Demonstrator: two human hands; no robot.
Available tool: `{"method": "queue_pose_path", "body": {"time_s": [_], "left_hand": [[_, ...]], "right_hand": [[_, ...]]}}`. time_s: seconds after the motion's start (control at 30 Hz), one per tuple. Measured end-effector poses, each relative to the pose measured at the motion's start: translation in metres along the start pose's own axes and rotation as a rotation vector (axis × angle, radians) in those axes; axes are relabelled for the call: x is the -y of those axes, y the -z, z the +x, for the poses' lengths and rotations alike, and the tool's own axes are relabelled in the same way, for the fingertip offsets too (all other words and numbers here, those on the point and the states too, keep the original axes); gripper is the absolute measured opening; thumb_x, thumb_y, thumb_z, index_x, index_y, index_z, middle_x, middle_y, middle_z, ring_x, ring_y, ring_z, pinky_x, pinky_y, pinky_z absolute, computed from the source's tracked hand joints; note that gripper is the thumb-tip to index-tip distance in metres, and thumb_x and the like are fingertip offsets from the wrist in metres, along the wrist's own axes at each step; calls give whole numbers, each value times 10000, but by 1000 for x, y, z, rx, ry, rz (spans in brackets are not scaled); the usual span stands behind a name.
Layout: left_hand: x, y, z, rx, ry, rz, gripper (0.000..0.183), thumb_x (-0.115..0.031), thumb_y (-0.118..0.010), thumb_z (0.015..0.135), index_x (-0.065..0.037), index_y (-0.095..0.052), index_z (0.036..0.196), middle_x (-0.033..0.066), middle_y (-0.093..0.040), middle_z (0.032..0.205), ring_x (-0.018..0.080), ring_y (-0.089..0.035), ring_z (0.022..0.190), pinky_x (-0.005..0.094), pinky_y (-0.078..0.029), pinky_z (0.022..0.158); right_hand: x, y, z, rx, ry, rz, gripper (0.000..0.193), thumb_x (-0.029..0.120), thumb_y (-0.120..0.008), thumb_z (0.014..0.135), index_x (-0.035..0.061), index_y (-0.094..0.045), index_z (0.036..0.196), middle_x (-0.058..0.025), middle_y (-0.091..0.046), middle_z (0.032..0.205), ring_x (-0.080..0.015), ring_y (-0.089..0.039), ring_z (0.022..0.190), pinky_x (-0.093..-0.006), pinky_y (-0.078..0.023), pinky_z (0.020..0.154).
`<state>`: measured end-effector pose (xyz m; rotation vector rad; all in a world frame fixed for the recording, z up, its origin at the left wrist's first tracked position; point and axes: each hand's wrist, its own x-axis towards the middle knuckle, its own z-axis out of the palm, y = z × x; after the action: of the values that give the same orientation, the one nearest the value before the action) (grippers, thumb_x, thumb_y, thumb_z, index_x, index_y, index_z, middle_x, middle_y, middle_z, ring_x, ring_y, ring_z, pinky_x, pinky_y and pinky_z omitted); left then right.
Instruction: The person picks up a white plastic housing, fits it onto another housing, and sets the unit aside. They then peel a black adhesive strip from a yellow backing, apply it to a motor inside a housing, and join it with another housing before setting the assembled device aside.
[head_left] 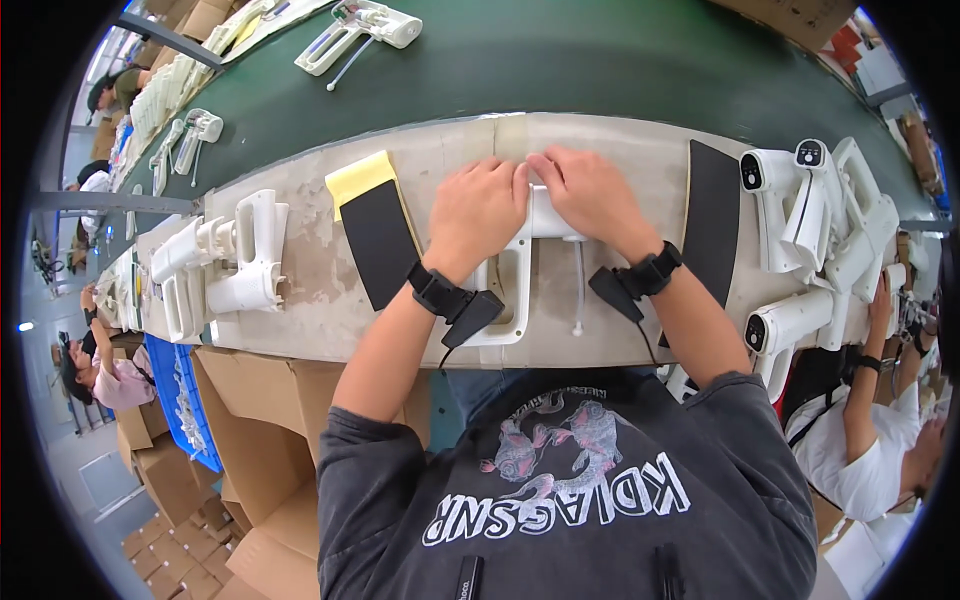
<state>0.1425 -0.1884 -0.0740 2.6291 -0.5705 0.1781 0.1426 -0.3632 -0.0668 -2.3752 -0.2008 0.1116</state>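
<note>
A white gun-shaped plastic housing point(521, 290) lies on the bench in front of me, its loop-shaped handle toward my body. My left hand point(478, 208) is closed over the left part of its upper body, fingers curled on the far side. My right hand point(588, 196) grips the right part of the same body, its thumb close to my left thumb. From the housing a thin white lead point(579, 290) with a small tip hangs toward me. My hands cover most of the upper body, so what lies under the fingers is hidden.
Black pads lie left point(380, 240) and right point(712, 215), with yellow paper point(362, 178) by the left one. White housing shells point(262, 250) sit at left; assembled white devices point(790, 320) pile up at right. Beyond runs a green conveyor point(500, 70). Co-workers are on both sides.
</note>
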Motion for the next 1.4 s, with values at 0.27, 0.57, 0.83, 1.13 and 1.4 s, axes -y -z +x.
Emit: {"method": "queue_pose_path", "body": {"time_s": [0.27,0.57,0.83,1.13,1.4], "left_hand": [[6,1,7,124,1,-14,369,-358,-493,1031,-74,-700,920,109,-701,936,341,-658,924,465,-511,807],[23,31,2,637,-15,-278,791,-665,-725,794,-64,-641,1302,165,-681,1226,311,-646,1135,400,-496,980],[-16,56,-39,920,194,-438,902,-589,-888,605,59,-662,1190,202,-714,1098,276,-686,1022,356,-521,912],[-98,103,-107,526,72,-450,700,-358,-875,672,20,-555,1168,235,-655,1033,411,-660,970,450,-529,846],[-120,107,-108,542,-89,-468,688,-319,-896,673,-11,-554,1184,224,-669,1080,408,-663,999,456,-526,864]], "right_hand": [[-11,-6,5,-40,47,-53,347,281,-499,1006,24,-681,859,-204,-692,842,-416,-650,819,-513,-504,741],[-39,12,10,217,112,172,382,422,-650,928,70,-738,1048,-152,-717,926,-306,-674,896,-413,-517,828],[-47,45,-51,513,246,67,690,387,-910,703,43,-638,1235,-101,-658,1134,-223,-633,1025,-345,-511,886],[2,92,-129,467,233,714,807,97,-939,664,58,-540,1365,-34,-620,1251,-150,-586,1174,-338,-481,1007],[0,102,-173,313,242,700,607,152,-933,689,40,-638,1208,-45,-711,1071,-124,-664,994,-309,-533,878]]}}
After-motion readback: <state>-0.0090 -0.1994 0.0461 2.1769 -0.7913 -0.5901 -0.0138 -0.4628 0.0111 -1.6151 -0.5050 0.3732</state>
